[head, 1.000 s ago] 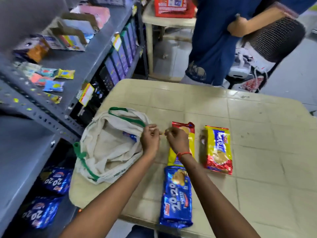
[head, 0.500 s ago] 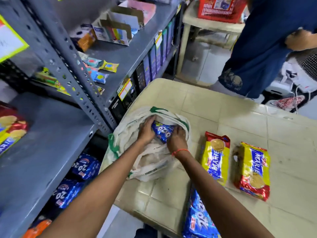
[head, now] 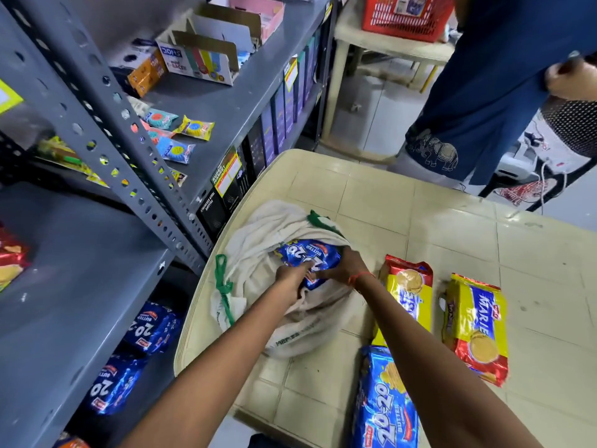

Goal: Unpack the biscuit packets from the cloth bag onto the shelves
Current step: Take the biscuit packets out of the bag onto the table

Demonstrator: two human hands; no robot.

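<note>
The cream cloth bag with green trim lies open at the left end of the beige table. A blue 20-20 butter biscuit packet sticks out of its mouth. My left hand and my right hand both grip that packet's near end. On the table to the right lie two yellow Marie packets and another blue 20-20 packet. Grey metal shelves stand on the left.
More blue 20-20 packets lie on the lowest shelf, a red-yellow packet on the middle one. Small sachets and open cartons sit on the upper shelf. A person in blue stands beyond the table, near a red basket.
My hands went from the bag's rim into its mouth and took hold of the blue packet, which now shows further out. The view has swung left toward the shelves.
</note>
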